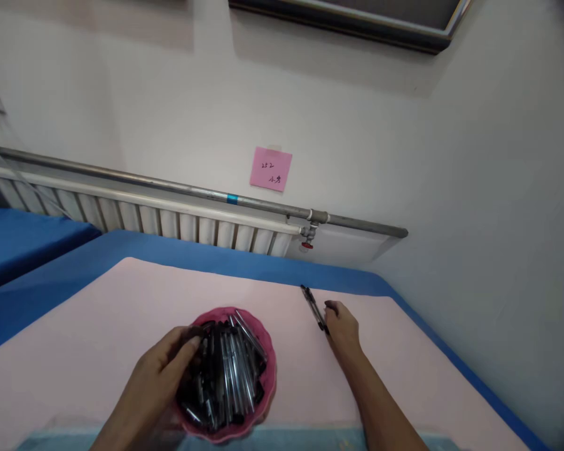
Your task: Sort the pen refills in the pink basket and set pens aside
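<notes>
A pink bowl heaped with dark pens is gripped by the left hand; 1 pen is pinched in the right hand.

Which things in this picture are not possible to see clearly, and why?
- Head view: writing on the pink note is too small to read.
- Lower pens in the bowl are hidden by the top pens; no count possible.
- Left hand fingers are partly hidden among the pens.
- Right hand covers the near end of the pen; the grip is unclear.
</notes>
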`<state>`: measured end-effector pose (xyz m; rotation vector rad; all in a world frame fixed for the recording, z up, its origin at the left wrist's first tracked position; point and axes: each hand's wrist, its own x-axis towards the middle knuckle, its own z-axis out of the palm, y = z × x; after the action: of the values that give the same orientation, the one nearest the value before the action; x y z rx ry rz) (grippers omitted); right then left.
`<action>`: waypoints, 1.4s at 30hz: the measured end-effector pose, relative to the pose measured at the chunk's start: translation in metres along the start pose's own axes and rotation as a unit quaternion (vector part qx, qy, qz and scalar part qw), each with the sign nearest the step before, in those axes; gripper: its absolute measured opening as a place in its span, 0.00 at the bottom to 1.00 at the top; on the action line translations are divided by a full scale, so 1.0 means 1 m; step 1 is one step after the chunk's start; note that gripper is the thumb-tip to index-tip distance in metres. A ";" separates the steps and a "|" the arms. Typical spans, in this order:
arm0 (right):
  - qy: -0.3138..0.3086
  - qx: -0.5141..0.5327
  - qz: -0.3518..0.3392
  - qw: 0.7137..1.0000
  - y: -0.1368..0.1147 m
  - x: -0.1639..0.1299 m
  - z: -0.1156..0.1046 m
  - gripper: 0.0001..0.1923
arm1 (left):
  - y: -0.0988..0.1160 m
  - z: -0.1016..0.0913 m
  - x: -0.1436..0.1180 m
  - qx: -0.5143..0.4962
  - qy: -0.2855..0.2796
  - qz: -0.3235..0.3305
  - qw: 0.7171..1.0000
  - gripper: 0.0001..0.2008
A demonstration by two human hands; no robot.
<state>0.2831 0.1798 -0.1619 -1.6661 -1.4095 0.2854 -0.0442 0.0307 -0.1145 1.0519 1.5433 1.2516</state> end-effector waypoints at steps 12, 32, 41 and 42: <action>-0.208 -0.015 -0.315 0.926 -0.112 -0.080 0.020 0.07 | -0.011 -0.010 0.013 0.053 0.038 0.046 0.997 0.15; -0.310 -0.098 -0.225 0.919 -0.110 -0.087 0.035 0.07 | -0.012 -0.016 0.015 0.132 0.083 0.051 0.987 0.14; -0.268 -0.063 -0.221 0.936 -0.106 -0.086 0.038 0.06 | -0.024 0.034 0.004 0.438 0.054 0.234 0.867 0.11; -0.267 -0.061 -0.221 0.936 -0.106 -0.086 0.039 0.06 | -0.025 0.037 0.004 0.471 0.058 0.229 0.850 0.12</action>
<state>0.1593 0.1166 -0.1361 -1.3643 -2.2022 0.4156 -0.0120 0.0404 -0.1443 2.0965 2.1480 0.8033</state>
